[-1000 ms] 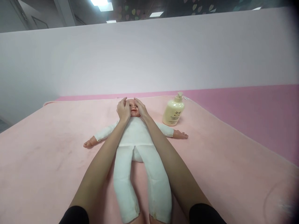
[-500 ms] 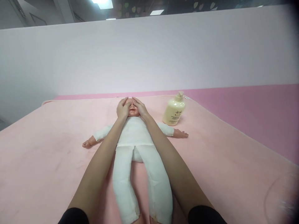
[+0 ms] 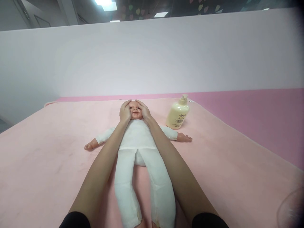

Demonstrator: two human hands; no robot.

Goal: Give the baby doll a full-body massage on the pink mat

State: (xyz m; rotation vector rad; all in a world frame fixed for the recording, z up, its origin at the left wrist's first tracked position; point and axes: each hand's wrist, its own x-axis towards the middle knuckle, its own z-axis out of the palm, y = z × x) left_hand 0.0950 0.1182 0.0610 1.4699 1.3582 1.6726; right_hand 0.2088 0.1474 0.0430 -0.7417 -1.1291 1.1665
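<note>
One doll (image 3: 137, 139), lying on its back on the pink blanket (image 3: 47, 152), head away from the camera, arms spread to either side, two white legs running toward the lower edge. Both hands are on its head: left hand (image 3: 125, 111) cupped against the left side of the head as seen, right hand (image 3: 143, 110) against the other side, fingers curved over the temples and brow, palms touching the cheeks. Neither hand is clenched; both lie open and press on the head without lifting it. The face shows between the hands, eyes and mouth visible. Two forearms run along either side of the torso, dark sleeves at the lower edge. One bottle (image 3: 177, 113), cream with a pump top, stands upright on the blanket just beyond the doll's outstretched arm on the right, not touching it. One blanket, covering a deeper pink surface (image 3: 261, 120) that shows at right and along the far edge. One pale wall (image 3: 152, 57) behind. Change from half a second back: fingertips then met over the doll's eyes and forehead, covering the upper face; now they have parted outward to the sides. Doll and bottle unmoved.
</note>
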